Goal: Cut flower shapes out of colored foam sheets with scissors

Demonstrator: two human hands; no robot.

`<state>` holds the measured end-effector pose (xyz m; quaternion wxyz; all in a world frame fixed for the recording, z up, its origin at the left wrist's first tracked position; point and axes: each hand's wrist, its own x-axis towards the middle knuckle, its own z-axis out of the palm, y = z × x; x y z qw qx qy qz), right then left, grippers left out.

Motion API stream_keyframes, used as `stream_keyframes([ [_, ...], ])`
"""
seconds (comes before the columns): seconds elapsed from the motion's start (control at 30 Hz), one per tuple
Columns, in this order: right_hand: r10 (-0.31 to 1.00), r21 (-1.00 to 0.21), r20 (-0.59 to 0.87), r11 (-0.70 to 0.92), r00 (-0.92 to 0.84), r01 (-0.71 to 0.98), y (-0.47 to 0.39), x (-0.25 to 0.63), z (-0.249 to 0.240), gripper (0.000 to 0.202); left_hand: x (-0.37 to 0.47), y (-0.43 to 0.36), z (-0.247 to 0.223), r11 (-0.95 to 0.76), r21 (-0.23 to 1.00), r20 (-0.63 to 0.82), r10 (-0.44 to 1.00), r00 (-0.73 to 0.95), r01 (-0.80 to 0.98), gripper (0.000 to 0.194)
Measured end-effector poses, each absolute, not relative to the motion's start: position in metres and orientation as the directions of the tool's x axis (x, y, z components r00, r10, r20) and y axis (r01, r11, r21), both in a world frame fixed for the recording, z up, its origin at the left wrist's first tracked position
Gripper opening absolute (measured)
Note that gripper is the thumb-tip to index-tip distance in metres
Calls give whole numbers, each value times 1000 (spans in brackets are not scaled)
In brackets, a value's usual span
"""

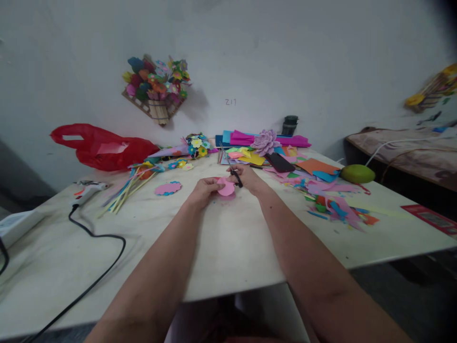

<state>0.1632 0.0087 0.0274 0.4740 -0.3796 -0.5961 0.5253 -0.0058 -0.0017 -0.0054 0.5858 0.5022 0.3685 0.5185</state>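
Over the middle of the white table, my left hand pinches a round piece of pink paper by its left edge. My right hand is closed on a pair of scissors with dark handles, its blades pointing up and away from me. The handles lie close to the right edge of the pink piece; whether they touch it I cannot tell. To the left, a scalloped pink disc with a blue edge lies flat on the table.
A glue gun with a black cord lies at left, near a red plastic bag and paper-flower stems. Coloured scraps, a dark phone, a purple flower and a green-yellow fruit are at right.
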Motion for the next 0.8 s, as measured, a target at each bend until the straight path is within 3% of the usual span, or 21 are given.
stream_keyframes([
  [0.4,940,-991,132,131,-313,-23,13,170,24,30,-10,-2,0,-60,968,82,993,83,-242,31],
  [0.8,965,-984,165,176,-204,33,12,165,26,34,-10,1,-2,-121,971,126,992,10,-205,34],
])
